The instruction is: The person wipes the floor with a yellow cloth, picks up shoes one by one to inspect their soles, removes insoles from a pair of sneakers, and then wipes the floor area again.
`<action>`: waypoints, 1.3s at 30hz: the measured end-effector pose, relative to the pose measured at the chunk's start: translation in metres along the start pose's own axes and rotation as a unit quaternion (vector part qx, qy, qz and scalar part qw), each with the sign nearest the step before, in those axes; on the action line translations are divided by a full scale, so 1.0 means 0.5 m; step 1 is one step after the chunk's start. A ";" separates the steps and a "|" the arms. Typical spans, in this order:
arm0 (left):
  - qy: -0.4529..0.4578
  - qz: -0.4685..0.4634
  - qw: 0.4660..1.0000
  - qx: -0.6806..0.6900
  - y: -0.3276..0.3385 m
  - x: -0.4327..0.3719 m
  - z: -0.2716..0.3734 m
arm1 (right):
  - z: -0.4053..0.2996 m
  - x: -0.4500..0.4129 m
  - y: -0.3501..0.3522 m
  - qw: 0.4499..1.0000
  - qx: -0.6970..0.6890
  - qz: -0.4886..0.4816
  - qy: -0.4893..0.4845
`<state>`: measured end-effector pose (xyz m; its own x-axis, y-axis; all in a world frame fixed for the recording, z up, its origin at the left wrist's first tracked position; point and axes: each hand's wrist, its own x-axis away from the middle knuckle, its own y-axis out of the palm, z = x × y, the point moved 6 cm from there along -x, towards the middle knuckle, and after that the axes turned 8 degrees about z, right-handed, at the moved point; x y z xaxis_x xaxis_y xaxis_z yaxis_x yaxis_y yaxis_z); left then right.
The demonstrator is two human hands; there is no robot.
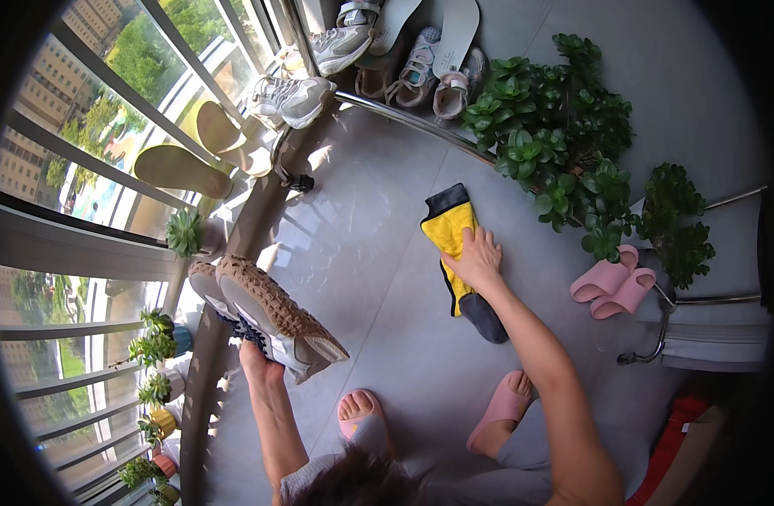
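My left hand (260, 364) holds a pair of grey sneakers (273, 322) with brown lugged soles and dark laces, raised at the left near the window ledge. The fingers are partly hidden behind the shoes. My right hand (479, 258) rests with spread fingers on a yellow and dark grey cloth (453, 231) on the grey tiled floor (368, 253). The cloth lies partly folded, its grey part showing at both ends. Whether the right fingers grip the cloth is not clear.
A metal rack (412, 117) with shoes and insoles stands at the top. Leafy potted plants (551, 139) spread at the upper right, above pink slippers (614, 284). Small succulents (153, 348) line the barred window at the left. A red item (668, 443) lies lower right.
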<state>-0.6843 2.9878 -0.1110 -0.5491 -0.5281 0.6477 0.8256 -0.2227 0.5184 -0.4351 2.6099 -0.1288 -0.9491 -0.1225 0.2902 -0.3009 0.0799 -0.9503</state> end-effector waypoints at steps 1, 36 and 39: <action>0.000 0.006 1.000 0.004 -0.007 -0.003 -0.002 | -0.006 -0.007 -0.022 0.998 -0.030 0.057 -0.016; 0.088 0.083 0.990 -0.067 -0.023 -0.059 0.016 | -0.484 -0.289 0.085 0.868 -0.084 0.168 -0.460; 0.085 0.078 0.992 -0.050 -0.020 -0.041 0.025 | -0.497 -0.214 0.127 0.892 -0.095 0.207 -0.391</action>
<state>-0.6828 3.0112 -0.1225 -0.3903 -0.6915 0.6079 0.9125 -0.2028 0.3552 -0.3758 2.8739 -0.1923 -0.6497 -0.6900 -0.3191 -0.0208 0.4357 -0.8998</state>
